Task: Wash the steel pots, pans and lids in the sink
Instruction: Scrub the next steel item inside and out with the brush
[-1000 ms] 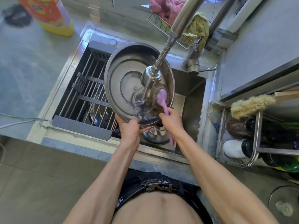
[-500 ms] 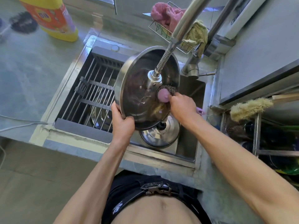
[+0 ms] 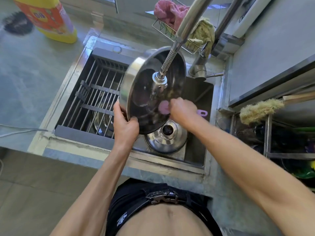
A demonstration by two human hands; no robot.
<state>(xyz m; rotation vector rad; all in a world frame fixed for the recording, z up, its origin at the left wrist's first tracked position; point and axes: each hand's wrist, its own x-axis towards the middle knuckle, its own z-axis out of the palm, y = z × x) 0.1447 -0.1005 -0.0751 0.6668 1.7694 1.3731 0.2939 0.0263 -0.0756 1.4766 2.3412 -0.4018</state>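
Note:
A round steel pan (image 3: 134,77) is tilted on edge over the sink (image 3: 196,155), its inside facing right. My left hand (image 3: 125,123) grips its lower rim. My right hand (image 3: 183,109) holds a pink-handled scrubber (image 3: 163,107) and presses its head against the pan's inside. The flexible tap head (image 3: 159,80) hangs in front of the pan. Below the pan a steel lid (image 3: 166,138) with a dark knob lies in the sink. Another steel pot (image 3: 104,120) shows under the rack.
A drying rack (image 3: 95,99) of metal bars covers the sink's left half. A yellow detergent bottle (image 3: 49,19) stands on the counter at the back left. A wire basket (image 3: 172,29) with pink and green cloths hangs behind the tap. Shelves with a brush (image 3: 260,110) are on the right.
The pan has been tipped from facing up to nearly on edge, turning rightward. My left hand slid along the rim and my right hand keeps scrubbing lower inside the pan.

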